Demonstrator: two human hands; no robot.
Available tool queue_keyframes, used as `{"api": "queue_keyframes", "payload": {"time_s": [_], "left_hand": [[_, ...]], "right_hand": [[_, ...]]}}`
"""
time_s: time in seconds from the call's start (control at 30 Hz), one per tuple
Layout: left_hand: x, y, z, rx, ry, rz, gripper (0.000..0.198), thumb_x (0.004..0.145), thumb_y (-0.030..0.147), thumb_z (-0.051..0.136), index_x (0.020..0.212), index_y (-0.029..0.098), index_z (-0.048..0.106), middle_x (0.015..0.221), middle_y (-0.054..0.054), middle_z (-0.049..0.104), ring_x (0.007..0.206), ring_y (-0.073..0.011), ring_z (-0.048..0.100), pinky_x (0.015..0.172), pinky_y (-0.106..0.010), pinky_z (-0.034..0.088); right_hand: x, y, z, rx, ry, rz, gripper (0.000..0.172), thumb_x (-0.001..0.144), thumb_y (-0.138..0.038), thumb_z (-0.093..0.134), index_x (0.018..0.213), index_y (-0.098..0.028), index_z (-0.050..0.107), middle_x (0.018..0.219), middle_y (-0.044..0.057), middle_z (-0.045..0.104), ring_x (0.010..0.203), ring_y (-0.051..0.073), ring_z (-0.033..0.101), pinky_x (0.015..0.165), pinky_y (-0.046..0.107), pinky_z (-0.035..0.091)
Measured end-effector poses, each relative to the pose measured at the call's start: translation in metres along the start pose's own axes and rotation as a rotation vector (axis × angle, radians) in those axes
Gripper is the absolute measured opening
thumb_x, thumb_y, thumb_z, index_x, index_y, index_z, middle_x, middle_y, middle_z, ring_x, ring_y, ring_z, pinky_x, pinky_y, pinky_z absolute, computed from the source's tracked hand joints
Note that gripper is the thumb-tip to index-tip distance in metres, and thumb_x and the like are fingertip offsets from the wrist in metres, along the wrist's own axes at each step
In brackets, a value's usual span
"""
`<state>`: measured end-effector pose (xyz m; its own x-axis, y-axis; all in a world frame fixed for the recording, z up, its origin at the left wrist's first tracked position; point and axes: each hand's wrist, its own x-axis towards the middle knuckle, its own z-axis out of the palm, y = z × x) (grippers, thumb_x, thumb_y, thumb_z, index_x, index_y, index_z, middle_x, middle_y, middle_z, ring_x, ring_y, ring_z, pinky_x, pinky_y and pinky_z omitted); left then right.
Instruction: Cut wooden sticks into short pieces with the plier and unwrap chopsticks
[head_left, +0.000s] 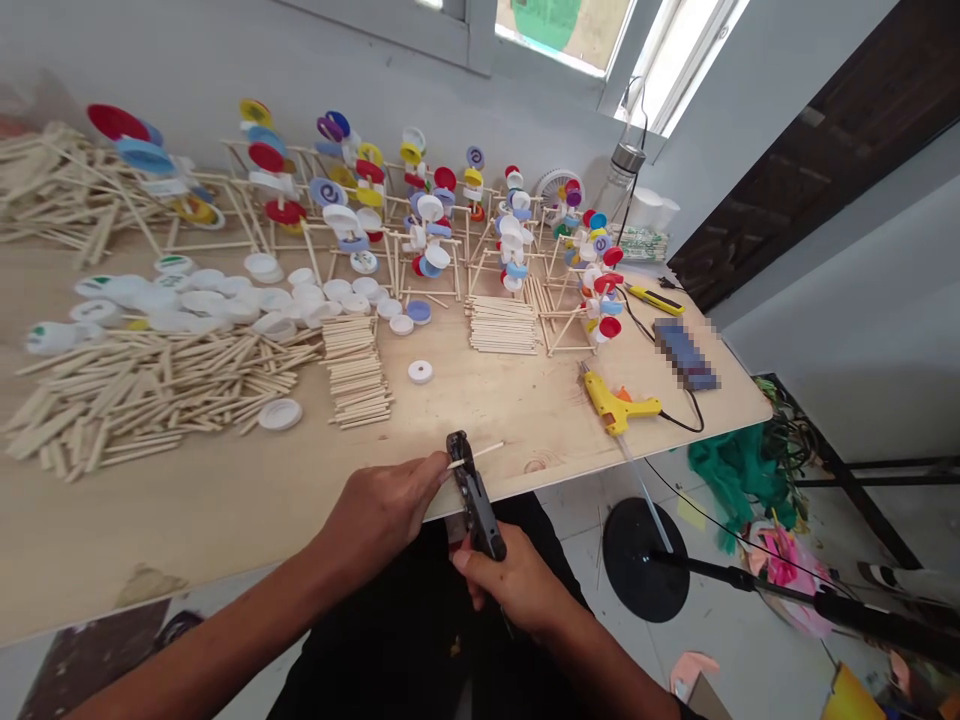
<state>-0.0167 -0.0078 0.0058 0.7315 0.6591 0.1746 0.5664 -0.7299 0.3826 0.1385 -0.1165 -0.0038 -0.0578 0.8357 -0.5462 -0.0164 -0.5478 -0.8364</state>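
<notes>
My left hand [382, 510] pinches a thin wooden stick [480, 452] at the table's front edge. The stick lies across the jaws of black cutting pliers [471, 490], and my right hand [510, 580] is wrapped round their handles just below the edge. Both hands sit close together over my dark lap.
The plywood table [225, 500] carries heaps of wooden sticks [150, 385], neat stick stacks [356, 370], white plastic caps [225, 300] and several stick frames with coloured caps [427, 220]. A yellow glue gun [615, 405] and its cable lie at the right. A black stand base [645, 560] is on the floor.
</notes>
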Motion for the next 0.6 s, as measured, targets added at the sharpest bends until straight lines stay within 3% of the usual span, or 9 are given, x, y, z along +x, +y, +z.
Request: {"api": "queue_keyframes", "payload": {"time_s": [0.13,0.23,0.3,0.37,0.5,0.6], "left_hand": [[-0.001,0.004,-0.005,-0.249,-0.098,-0.147,0.028,0.095,0.029,0.029,0.084,0.022,0.054,0.059,0.001,0.059,0.051,-0.0153,0.055,0.053,-0.026,0.036],[0.001,0.005,-0.012,-0.517,-0.163,-0.238,0.03,0.095,0.037,0.032,0.083,0.021,0.056,0.064,0.001,0.06,0.06,-0.0156,0.057,0.059,-0.024,0.041],[0.003,0.006,-0.017,-0.706,-0.176,-0.286,0.031,0.093,0.041,0.038,0.08,0.02,0.057,0.072,0.0,0.063,0.069,-0.0165,0.058,0.065,-0.025,0.044],[0.005,0.008,-0.021,-0.884,-0.169,-0.35,0.031,0.089,0.044,0.043,0.078,0.019,0.057,0.069,0.001,0.06,0.066,-0.0154,0.055,0.062,-0.024,0.043],[0.006,0.01,-0.021,-1.196,-0.237,-0.511,0.034,0.084,0.052,0.05,0.077,0.019,0.054,0.045,0.011,0.027,0.041,-0.0082,0.023,0.04,-0.02,0.022],[0.006,0.01,-0.019,-1.345,-0.3,-0.566,0.036,0.082,0.054,0.051,0.079,0.018,0.053,0.045,0.013,0.018,0.04,-0.0067,0.012,0.039,-0.02,0.013]], "right_hand": [[-0.003,-0.004,0.001,-0.163,0.061,0.016,0.01,0.078,-0.023,0.058,0.073,-0.02,0.05,0.06,-0.005,0.05,0.05,0.011,0.047,0.053,0.023,0.04],[-0.007,-0.012,0.0,-0.301,0.107,-0.007,0.01,0.078,-0.022,0.059,0.073,-0.02,0.051,0.061,-0.004,0.051,0.055,0.012,0.049,0.057,0.024,0.039],[-0.009,-0.016,-0.001,-0.369,0.129,-0.041,0.009,0.078,-0.022,0.06,0.074,-0.02,0.052,0.065,-0.003,0.054,0.06,0.013,0.051,0.061,0.025,0.039],[-0.009,-0.018,-0.002,-0.408,0.142,-0.072,0.008,0.079,-0.022,0.06,0.075,-0.02,0.052,0.07,-0.002,0.057,0.064,0.014,0.052,0.064,0.025,0.039],[-0.009,-0.019,-0.004,-0.464,0.143,-0.082,0.007,0.08,-0.024,0.058,0.079,-0.02,0.053,0.072,-0.001,0.058,0.065,0.015,0.053,0.064,0.026,0.038],[-0.008,-0.019,-0.004,-0.492,0.144,-0.095,0.006,0.08,-0.024,0.057,0.08,-0.02,0.052,0.072,0.0,0.059,0.066,0.016,0.053,0.064,0.026,0.037]]}}
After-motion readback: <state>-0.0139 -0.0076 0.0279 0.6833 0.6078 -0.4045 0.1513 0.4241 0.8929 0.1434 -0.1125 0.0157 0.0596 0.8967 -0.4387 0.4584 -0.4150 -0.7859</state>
